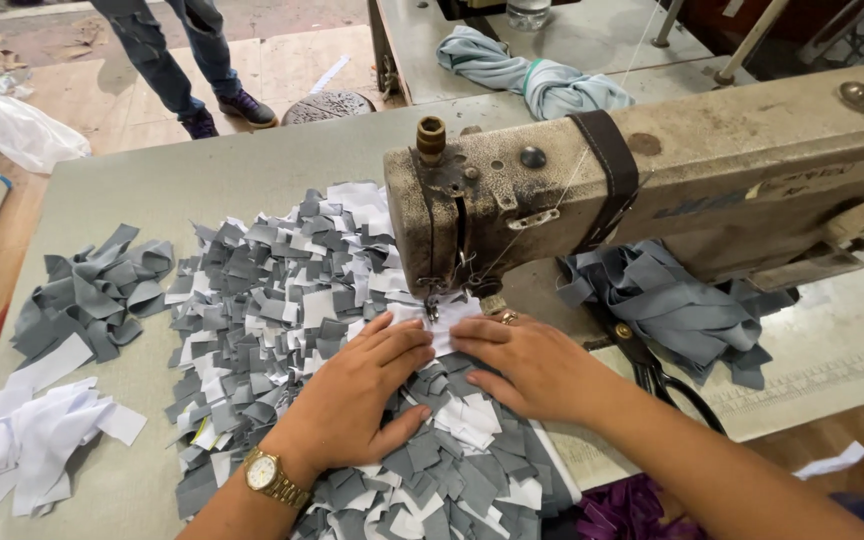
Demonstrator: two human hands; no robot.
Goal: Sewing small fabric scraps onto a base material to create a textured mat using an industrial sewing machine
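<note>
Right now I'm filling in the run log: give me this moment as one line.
left hand: flat on sewn pieces | right hand: pressing white piece under needle | scissors: beside right hand

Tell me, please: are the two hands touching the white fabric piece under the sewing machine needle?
Touching. The head view shows the left hand and right hand pressing flat on the white fabric piece, fingertips on it.
</note>
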